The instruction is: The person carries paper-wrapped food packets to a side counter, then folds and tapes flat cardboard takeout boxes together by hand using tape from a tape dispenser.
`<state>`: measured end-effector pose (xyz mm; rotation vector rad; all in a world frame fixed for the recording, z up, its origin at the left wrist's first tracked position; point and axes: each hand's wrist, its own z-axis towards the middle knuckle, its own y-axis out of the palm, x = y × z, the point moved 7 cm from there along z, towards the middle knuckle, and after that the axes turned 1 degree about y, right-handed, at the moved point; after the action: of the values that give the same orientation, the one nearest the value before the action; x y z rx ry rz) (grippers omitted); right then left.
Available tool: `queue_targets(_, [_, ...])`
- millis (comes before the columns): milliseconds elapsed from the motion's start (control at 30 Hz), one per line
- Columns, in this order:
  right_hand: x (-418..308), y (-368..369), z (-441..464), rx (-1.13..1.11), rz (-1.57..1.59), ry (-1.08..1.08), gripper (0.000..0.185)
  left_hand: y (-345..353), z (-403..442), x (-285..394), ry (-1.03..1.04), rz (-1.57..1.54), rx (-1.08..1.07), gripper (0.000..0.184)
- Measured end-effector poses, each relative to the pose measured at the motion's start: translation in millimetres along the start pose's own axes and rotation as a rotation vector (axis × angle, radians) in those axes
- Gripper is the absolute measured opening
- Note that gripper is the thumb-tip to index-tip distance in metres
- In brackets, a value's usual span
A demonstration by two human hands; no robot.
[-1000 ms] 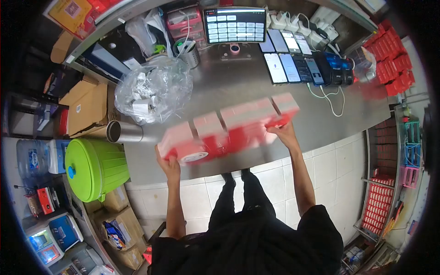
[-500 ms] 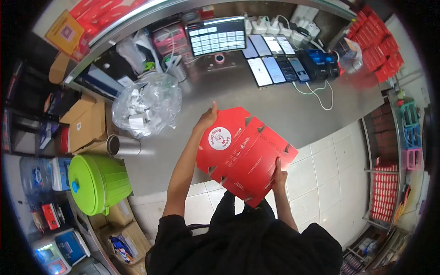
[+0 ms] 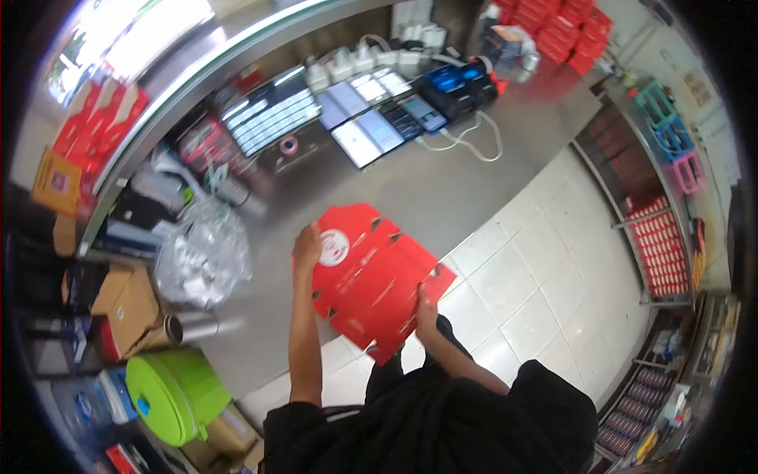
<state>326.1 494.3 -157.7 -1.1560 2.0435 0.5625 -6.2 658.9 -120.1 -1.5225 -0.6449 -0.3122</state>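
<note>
A flat, unfolded red cardboard food box with a round white logo is held up over the front edge of the steel counter. At its upper left edge, my left hand is closed on the card beside the logo. My right hand grips the lower right edge, thumb on the printed face and the other fingers hidden behind it. Slots and notches show along two sides of the sheet, which is slightly blurred.
Several phones lie at the counter's back beside a tablet screen and a black device. On the left are a clear plastic bag, a metal cup and a green bucket. Shelves with stacked red boxes stand right.
My view has turned to the right, so the counter items appear shifted and tilted. Both hands keep hold of the red box, which now appears further left in view.
</note>
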Motion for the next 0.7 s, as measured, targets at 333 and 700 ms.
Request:
queue_targets(333, [-184,-103,150,0.105,-0.317,-0.160,0.049,-56,-29,40,-0.122,-0.047,0.436,0.042])
queue_targets(700, [-541,57,547,-0.146,-0.516,-1.170,0.070,19,-139,194,-0.441,-0.236,0.850,0.036])
